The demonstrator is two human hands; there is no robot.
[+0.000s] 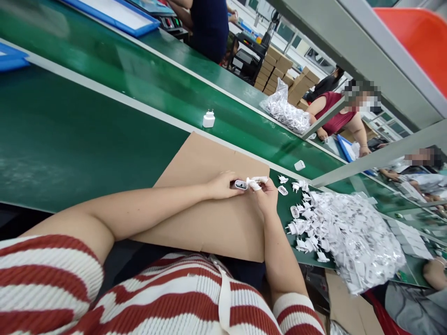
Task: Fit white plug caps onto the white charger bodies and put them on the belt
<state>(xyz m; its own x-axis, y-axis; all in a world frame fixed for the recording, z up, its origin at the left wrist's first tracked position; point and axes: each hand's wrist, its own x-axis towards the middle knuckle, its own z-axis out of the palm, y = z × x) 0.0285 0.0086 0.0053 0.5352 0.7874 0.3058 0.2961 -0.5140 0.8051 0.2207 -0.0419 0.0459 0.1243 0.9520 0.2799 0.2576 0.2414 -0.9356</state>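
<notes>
My left hand (222,185) is closed round a white charger housing (240,184), whose open end faces right and shows dark parts inside. Close beside it, my right hand (266,195), with white covers on its fingertips, pinches a white plug cap (250,182) by the housing's open end. Whether the two pieces touch, I cannot tell. Both hands are above a brown cardboard sheet (209,218). To the right, loose white plug caps (307,223) spill from a clear plastic bag (359,242) full of more.
Beyond the cardboard runs a green conveyor belt (167,100) carrying an assembled white charger (208,119) and another white piece (299,165). A metal frame (380,158) stands at the right. Across the belt are co-workers, a second plastic bag (286,109) and stacked cardboard boxes (274,70).
</notes>
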